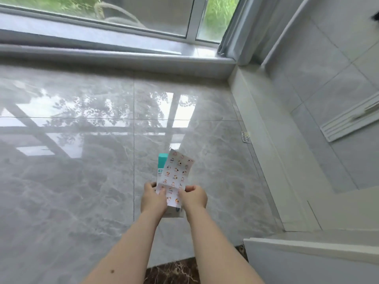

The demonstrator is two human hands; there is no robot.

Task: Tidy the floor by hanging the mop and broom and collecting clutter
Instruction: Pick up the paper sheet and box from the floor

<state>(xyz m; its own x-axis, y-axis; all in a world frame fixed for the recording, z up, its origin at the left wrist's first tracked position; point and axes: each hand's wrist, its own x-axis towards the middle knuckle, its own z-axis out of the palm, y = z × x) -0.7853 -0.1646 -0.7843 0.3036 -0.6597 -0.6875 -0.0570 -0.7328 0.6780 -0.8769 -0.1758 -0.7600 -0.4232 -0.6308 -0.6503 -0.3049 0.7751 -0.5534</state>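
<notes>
Two bare forearms are seen reaching forward, and two things are held between the two hands above the floor (82, 181). One sticker sheet (178, 173) — white, printed with rows of small cartoon figures — is pinched at its lower edge: the fingers of the left hand (152, 198) are curled onto its left corner, those of the right hand (193, 196) onto its right corner. Directly behind the sheet one box (162, 163), white with a teal top, is held against the left fingers; its bottom end shows below both hands. Whether the right fingers also touch the box cannot be told.

Beyond the fingertips and to their right, one small blister pack (246, 136) is seen lying flat on the grey marble tiles, just beside the pale threshold (264, 140). Its contents are too small to make out.

Further right, past the threshold, one white ribbed panel (348, 121) is laid on the matte tiles. Furthest from the fingers, one window (155, 19) is set above a grey sill, with one grey curtain (231, 29) gathered at its right end.
</notes>
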